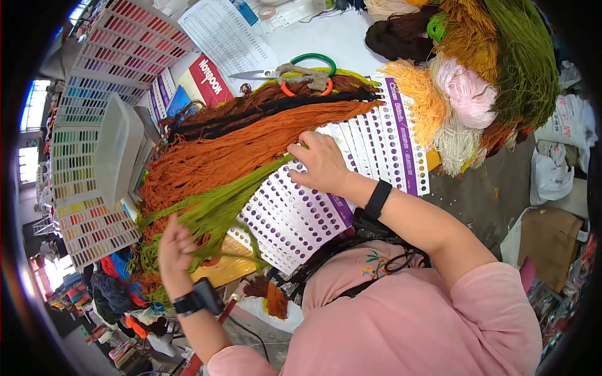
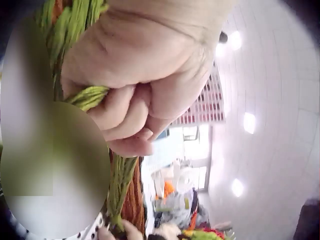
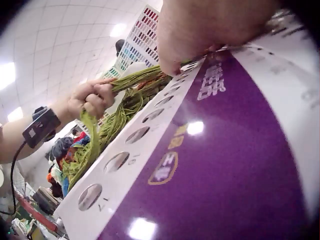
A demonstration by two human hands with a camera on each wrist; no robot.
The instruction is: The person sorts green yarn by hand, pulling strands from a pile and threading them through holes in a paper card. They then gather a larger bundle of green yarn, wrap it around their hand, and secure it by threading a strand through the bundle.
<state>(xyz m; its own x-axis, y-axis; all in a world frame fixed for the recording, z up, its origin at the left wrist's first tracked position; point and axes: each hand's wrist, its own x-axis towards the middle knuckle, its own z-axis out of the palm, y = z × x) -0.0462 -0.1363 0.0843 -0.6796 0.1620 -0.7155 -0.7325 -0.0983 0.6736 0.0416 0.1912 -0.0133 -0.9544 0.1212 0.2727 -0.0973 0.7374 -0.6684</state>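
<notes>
A bundle of green thread (image 1: 219, 213) lies slantwise over rust-orange thread (image 1: 251, 135) and a white punched card (image 1: 291, 213) with purple bands. My left hand (image 1: 175, 247) grips some green strands at the loose end, its fingers curled round them in the left wrist view, where a loop of the green thread (image 2: 90, 97) comes out of the fist. At the gathered end, near the card's holes, my right hand (image 1: 320, 164) pinches the bundle between thumb and fingers. The purple band (image 3: 220, 140) fills much of the right wrist view, below that hand.
Scissors (image 1: 307, 78) with green and orange handles lie across brown and black thread behind the hands. A second punched card (image 1: 401, 138) is right of them. Thread color charts (image 1: 81, 156) stand left, thick skeins (image 1: 464, 88) are heaped far right, and a red notebook (image 1: 210, 78) lies behind.
</notes>
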